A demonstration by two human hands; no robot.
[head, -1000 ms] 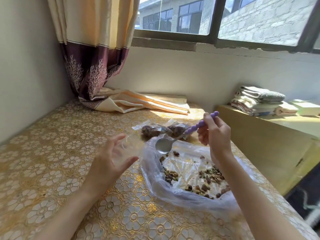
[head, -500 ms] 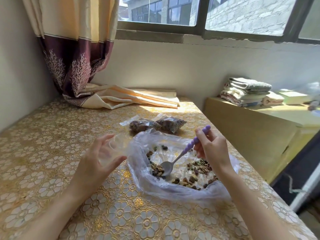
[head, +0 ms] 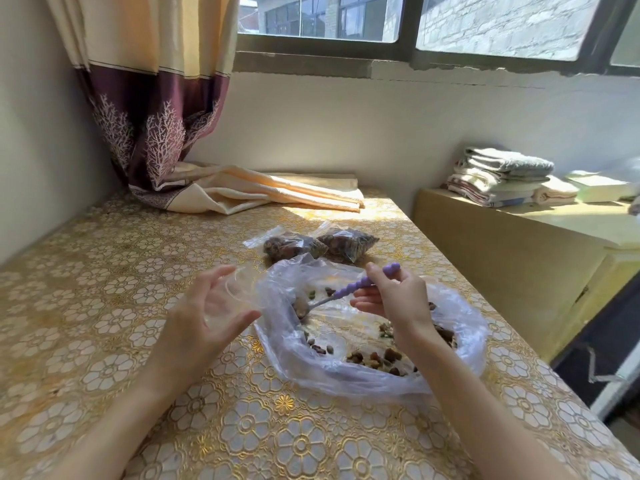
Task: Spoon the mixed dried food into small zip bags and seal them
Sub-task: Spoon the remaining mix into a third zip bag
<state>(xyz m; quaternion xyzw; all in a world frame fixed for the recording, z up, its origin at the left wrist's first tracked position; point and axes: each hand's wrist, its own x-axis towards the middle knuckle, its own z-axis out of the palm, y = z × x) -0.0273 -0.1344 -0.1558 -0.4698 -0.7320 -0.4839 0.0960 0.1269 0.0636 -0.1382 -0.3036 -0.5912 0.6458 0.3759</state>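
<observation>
A large clear plastic bag [head: 460, 327] lies open on the table with mixed dried food [head: 374, 358] scattered inside it. My right hand [head: 398, 299] pinches the purple beaded handle of a metal spoon [head: 341, 292]. The spoon's bowl carries some food and is lifted at the bag's left wall. My left hand [head: 204, 320] holds a small clear zip bag [head: 235, 299] open, just left of the big bag. Two filled small zip bags [head: 318, 244] lie beyond the big bag.
The table [head: 104, 306] wears a gold flower-patterned cloth. A curtain [head: 156, 116] hangs at the back left, its hem pooled on the table. The table's right edge drops off beside a yellow cabinet [head: 502, 258] bearing folded towels [head: 502, 174].
The spoon went from above the big bag down into the food, then came up loaded toward the small bag. My left hand stayed put, holding the small bag.
</observation>
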